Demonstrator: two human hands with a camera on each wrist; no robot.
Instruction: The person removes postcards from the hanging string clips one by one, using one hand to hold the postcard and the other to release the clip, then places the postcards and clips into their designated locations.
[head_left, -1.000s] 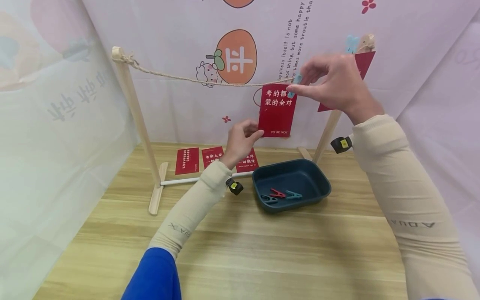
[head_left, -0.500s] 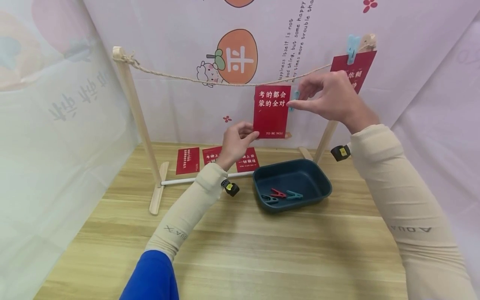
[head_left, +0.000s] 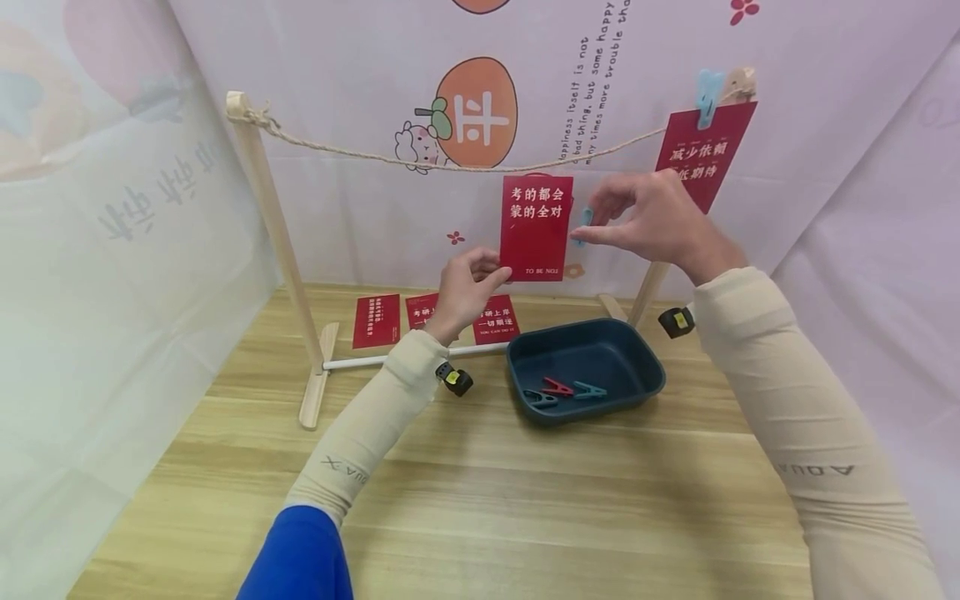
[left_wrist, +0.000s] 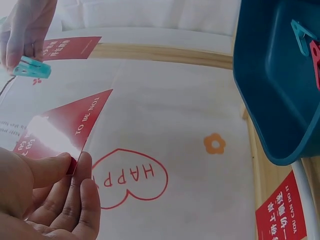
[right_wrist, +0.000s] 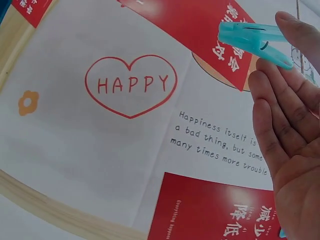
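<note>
My left hand pinches a red card by its lower left corner, the card upright just below the rope. Close to the card's right edge, my right hand holds a light blue clothespin between thumb and fingers. In the head view that clothespin looks apart from the card. A second red card hangs at the rope's right end under another light blue clothespin; my right hand covers part of this card.
On the wooden table sits a dark blue basin holding a red clothespin, a teal one and a dark one. Red cards lie behind a white bar. Wooden posts carry the rope.
The held card has moved left and slightly down, off the rope. My right hand has come down and left with the clothespin, now apart from the card, uncovering more of the hanging card.
</note>
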